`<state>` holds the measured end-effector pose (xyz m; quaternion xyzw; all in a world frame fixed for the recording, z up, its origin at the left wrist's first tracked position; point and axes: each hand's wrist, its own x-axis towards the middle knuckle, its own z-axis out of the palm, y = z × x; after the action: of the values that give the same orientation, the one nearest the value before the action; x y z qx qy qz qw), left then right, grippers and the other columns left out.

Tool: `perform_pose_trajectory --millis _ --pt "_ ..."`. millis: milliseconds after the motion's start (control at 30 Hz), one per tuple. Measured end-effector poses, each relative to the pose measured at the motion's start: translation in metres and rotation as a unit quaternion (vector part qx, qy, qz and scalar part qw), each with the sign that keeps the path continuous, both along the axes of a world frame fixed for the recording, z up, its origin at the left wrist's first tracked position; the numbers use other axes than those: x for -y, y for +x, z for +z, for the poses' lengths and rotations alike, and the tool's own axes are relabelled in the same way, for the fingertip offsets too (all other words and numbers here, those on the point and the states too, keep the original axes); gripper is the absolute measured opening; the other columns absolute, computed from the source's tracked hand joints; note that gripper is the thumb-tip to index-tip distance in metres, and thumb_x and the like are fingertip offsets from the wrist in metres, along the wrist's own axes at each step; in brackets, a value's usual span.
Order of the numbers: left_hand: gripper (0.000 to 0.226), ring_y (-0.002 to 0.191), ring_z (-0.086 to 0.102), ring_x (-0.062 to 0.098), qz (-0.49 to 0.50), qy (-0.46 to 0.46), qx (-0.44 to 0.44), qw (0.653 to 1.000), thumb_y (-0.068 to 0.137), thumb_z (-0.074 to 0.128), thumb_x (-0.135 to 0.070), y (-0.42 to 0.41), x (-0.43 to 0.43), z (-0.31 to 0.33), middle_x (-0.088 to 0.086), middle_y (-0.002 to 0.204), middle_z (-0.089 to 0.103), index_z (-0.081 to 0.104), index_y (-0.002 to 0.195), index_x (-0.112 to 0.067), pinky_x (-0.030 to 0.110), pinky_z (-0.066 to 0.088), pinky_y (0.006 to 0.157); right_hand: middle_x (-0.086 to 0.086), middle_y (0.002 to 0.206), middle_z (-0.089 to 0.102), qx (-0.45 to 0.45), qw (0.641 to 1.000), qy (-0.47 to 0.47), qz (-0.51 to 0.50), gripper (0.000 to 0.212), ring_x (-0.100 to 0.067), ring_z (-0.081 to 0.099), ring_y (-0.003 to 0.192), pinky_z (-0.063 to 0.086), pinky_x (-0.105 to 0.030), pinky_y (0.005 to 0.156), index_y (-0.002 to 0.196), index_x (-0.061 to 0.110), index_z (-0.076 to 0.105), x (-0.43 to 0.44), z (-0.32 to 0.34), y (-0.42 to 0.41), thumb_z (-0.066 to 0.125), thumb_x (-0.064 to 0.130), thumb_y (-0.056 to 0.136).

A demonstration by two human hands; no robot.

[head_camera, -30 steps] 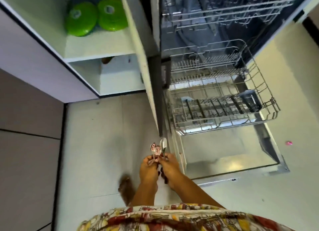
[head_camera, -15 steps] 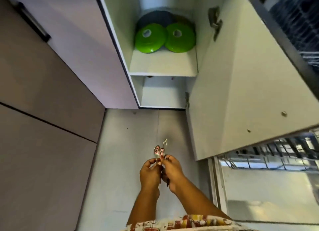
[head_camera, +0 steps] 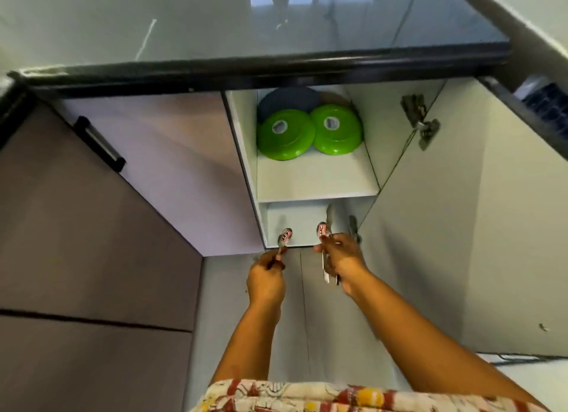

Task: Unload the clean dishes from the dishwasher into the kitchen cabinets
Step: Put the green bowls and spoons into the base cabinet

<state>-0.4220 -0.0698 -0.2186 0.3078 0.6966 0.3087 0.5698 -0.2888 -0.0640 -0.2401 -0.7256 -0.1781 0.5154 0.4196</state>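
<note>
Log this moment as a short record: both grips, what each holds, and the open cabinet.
left grip: pinches one red-patterned utensil
right grip: holds a bunch of cutlery, one piece red-patterned
cabinet: open, door swung to the right
upper shelf: two green dishes side by side, dark round dish behind them

Light: even, soft indoor | Glare: reflections on glossy countertop [head_camera: 276, 21] | Blur: hands smeared | Distortion: wide-angle bending at edges
</note>
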Motion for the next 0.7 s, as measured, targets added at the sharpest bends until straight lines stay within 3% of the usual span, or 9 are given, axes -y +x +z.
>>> perform_pose_trajectory --millis 67,133,267,367,533,600,700 --pt "0.028 0.068 0.048 0.016 0.017 -0.021 0.029 0.999 0.098 0.042 -0.01 0.005 -0.017 -0.001 0.003 0.084 0.056 0.064 0.116 -0.012 0.022 0.043 0.062 -0.001 0.083 0.07 0.039 0.999 -0.007 0.018 0.022 -0.015 0.045 0.051 0.03 -0.022 0.046 0.079 0.017 0.057 -0.017 0.001 0.011 0.058 0.035 0.092" --pt "0.028 0.064 0.047 0.013 0.038 -0.039 0.039 0.998 0.097 0.043 -0.008 0.011 -0.035 -0.005 0.004 0.084 0.057 0.064 0.116 -0.01 0.019 0.041 0.057 -0.006 0.09 0.07 0.057 0.998 0.012 0.02 0.017 -0.02 0.052 0.062 0.033 -0.022 0.049 0.079 0.015 0.06 -0.035 -0.002 0.02 0.059 0.025 0.092" --pt "0.028 0.074 0.057 0.019 0.04 -0.019 0.032 0.998 0.096 0.043 -0.002 0.015 -0.065 -0.009 0.014 0.099 0.064 0.061 0.117 -0.007 0.028 0.049 0.075 -0.002 0.08 0.068 0.108 0.993 0.032 0.017 0.02 -0.017 0.061 0.079 0.039 -0.021 0.058 0.087 0.009 0.059 -0.075 -0.005 0.033 0.062 0.029 0.09" --pt "0.022 0.091 0.064 0.029 0.014 0.069 -0.034 0.997 0.094 0.045 0.001 0.02 -0.089 -0.009 0.016 0.107 0.065 0.057 0.112 -0.005 0.029 0.052 0.073 -0.005 0.079 0.07 0.195 0.978 0.037 0.065 0.025 -0.021 0.065 0.079 0.045 -0.026 0.061 0.079 0.014 0.056 -0.11 -0.015 0.044 0.067 0.035 0.086" --pt "0.018 0.101 0.063 0.03 -0.016 0.101 -0.138 0.985 0.091 0.051 0.002 0.033 -0.136 -0.015 0.014 0.109 0.065 0.057 0.105 -0.008 0.045 0.053 0.091 -0.011 0.095 0.067 0.405 0.883 -0.006 0.235 0.009 -0.033 0.062 0.089 0.043 -0.03 0.066 0.086 0.017 0.055 -0.165 -0.024 0.056 0.057 0.024 0.091" --pt "0.018 0.1 0.063 0.03 -0.006 0.094 -0.167 0.982 0.091 0.052 0.002 0.036 -0.148 -0.019 0.014 0.108 0.065 0.058 0.105 -0.007 0.043 0.052 0.094 -0.011 0.099 0.066 0.421 0.869 -0.008 0.261 0.005 -0.034 0.062 0.091 0.044 -0.031 0.068 0.09 0.017 0.057 -0.187 -0.025 0.056 0.057 0.021 0.09" --pt "0.014 0.099 0.065 0.029 0.012 0.068 -0.177 0.982 0.091 0.053 0.0 0.039 -0.163 -0.028 0.012 0.106 0.067 0.059 0.096 -0.012 0.043 0.052 0.095 -0.012 0.106 0.065 0.388 0.887 -0.016 0.249 0.008 -0.036 0.061 0.098 0.047 -0.034 0.075 0.094 0.018 0.061 -0.211 -0.034 0.053 0.062 0.022 0.087"
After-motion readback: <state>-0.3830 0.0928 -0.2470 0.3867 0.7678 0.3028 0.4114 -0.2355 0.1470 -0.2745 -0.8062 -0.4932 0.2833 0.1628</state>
